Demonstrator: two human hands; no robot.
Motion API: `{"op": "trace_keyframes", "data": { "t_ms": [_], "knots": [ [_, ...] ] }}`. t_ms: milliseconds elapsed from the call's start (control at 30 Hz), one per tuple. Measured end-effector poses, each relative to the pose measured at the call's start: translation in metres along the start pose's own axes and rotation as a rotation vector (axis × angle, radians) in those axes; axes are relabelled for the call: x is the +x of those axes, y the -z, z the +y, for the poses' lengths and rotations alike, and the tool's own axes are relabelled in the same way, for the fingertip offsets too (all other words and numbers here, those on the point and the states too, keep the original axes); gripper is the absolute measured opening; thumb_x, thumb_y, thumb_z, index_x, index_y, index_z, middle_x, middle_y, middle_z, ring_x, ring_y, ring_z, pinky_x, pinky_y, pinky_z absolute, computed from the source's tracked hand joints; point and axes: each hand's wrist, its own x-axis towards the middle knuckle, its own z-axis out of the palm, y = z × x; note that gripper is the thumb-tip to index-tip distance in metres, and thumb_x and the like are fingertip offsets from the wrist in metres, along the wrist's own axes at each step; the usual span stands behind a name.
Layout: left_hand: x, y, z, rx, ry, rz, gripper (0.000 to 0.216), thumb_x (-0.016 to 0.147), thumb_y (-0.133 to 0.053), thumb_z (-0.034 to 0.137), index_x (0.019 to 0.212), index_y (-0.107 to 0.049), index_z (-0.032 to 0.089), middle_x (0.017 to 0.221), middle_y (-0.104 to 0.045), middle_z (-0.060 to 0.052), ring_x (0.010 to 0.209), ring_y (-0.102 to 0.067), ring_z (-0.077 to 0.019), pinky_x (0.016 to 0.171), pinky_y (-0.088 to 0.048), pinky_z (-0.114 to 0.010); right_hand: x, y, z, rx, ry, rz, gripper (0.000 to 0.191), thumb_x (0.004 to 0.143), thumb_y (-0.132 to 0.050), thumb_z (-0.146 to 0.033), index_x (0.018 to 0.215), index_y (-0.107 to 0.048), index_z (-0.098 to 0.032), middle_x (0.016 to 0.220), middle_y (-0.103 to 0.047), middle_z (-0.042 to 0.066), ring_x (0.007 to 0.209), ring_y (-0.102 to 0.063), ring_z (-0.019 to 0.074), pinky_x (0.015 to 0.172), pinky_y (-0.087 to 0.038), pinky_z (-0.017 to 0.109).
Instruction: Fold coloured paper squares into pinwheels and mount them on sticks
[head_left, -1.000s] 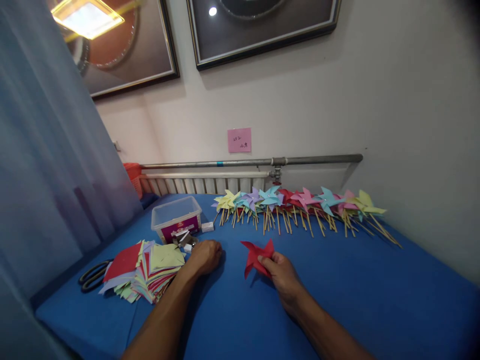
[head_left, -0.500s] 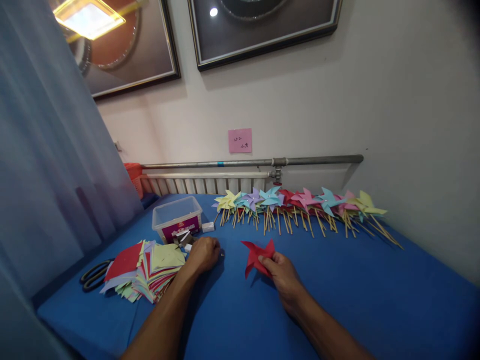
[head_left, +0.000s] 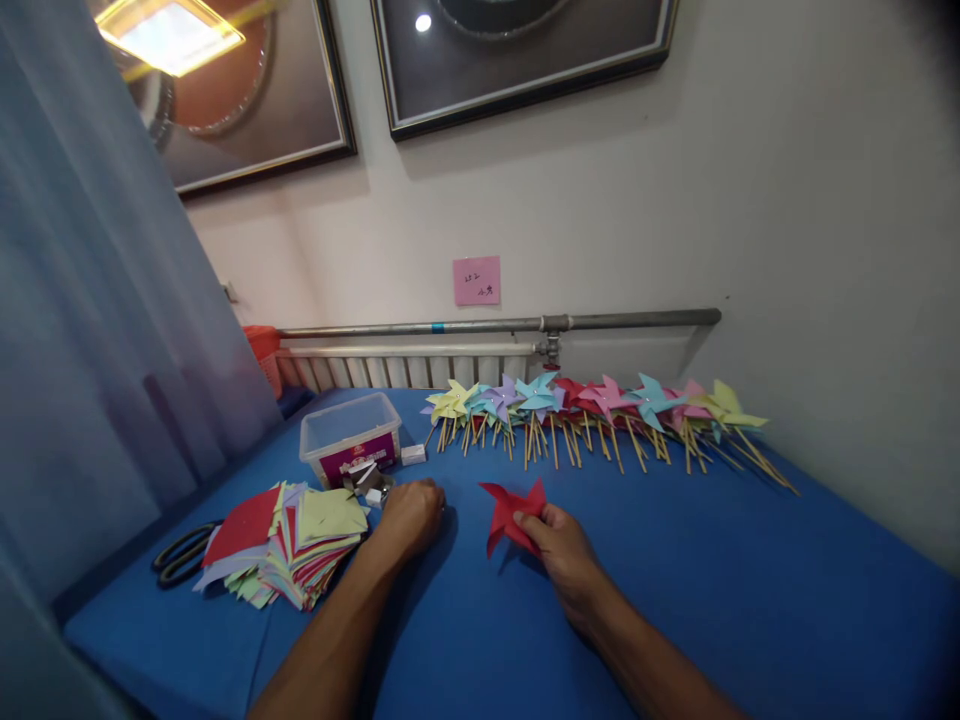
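My right hand point(head_left: 566, 560) pinches a red paper pinwheel point(head_left: 514, 518) between thumb and fingers, above the blue-covered table point(head_left: 480, 640). The pinwheel's blades are folded in, and no stick shows on it. To its left my left hand point(head_left: 411, 515) is closed low over the table, with its fingertips mostly hidden behind the knuckles. Something tiny may be between those fingers, but I cannot make it out. A small opened box point(head_left: 367, 478) with shiny bits lies just left of this hand. Beside my left forearm is a stack of coloured paper squares point(head_left: 289, 540).
Several finished pinwheels point(head_left: 600, 400) on sticks lie in a row along the back. A clear plastic tub point(head_left: 352, 440) and a small white box point(head_left: 413, 455) stand at the back left. Black-handled scissors point(head_left: 180, 555) lie partly under the paper, near the curtain point(head_left: 112, 300).
My left hand has shifted slightly right and its fingers have closed over the spot where a tiny object lay. My right hand still holds the red pinwheel in nearly the same place.
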Motion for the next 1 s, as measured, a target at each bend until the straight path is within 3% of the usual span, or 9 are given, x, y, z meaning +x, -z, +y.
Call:
{"op": "trace_keyframes", "data": {
  "t_ms": [367, 767, 867, 1000],
  "knots": [
    [0.006, -0.008, -0.001, 0.005, 0.065, 0.029, 0.034, 0.098, -0.042, 0.026, 0.104, -0.074, 0.015, 0.108, -0.072, -0.016, 0.097, -0.07, -0.0288, 0.079, -0.048, -0.036, 0.0, -0.002, 0.001, -0.007, 0.012, 0.004, 0.017, 0.069, -0.074, -0.035, 0.072, -0.068, -0.019, 0.061, -0.066, -0.001, 0.053, -0.051, 0.0127, 0.053, -0.036, 0.027],
    [0.005, -0.009, 0.001, -0.043, -0.011, 0.079, 0.025, 0.09, -0.05, 0.021, 0.098, -0.074, 0.018, 0.103, -0.073, -0.014, 0.093, -0.069, -0.0275, 0.08, -0.047, -0.036, -0.011, -0.004, -0.017, 0.028, 0.002, -0.023, 0.018, 0.066, -0.077, -0.033, 0.073, -0.07, -0.018, 0.064, -0.069, -0.001, 0.054, -0.055, 0.0128, 0.055, -0.041, 0.027],
    [0.005, -0.009, 0.001, -0.191, -0.018, 0.119, 0.021, 0.085, -0.055, 0.018, 0.092, -0.075, 0.019, 0.098, -0.074, -0.01, 0.091, -0.068, -0.0246, 0.079, -0.047, -0.033, -0.011, -0.004, -0.019, 0.046, 0.008, -0.016, 0.019, 0.063, -0.077, -0.033, 0.074, -0.07, -0.019, 0.065, -0.07, 0.0, 0.056, -0.056, 0.014, 0.057, -0.042, 0.028],
    [0.001, -0.004, 0.015, -0.7, -0.015, 0.077, 0.017, 0.086, -0.056, 0.021, 0.085, -0.073, 0.019, 0.08, -0.071, -0.001, 0.074, -0.062, -0.0164, 0.067, -0.046, -0.025, -0.008, -0.002, -0.021, 0.01, 0.086, 0.01, 0.019, 0.064, -0.076, -0.035, 0.075, -0.071, -0.02, 0.068, -0.072, 0.002, 0.06, -0.059, 0.017, 0.061, -0.045, 0.03]
  ]
}}
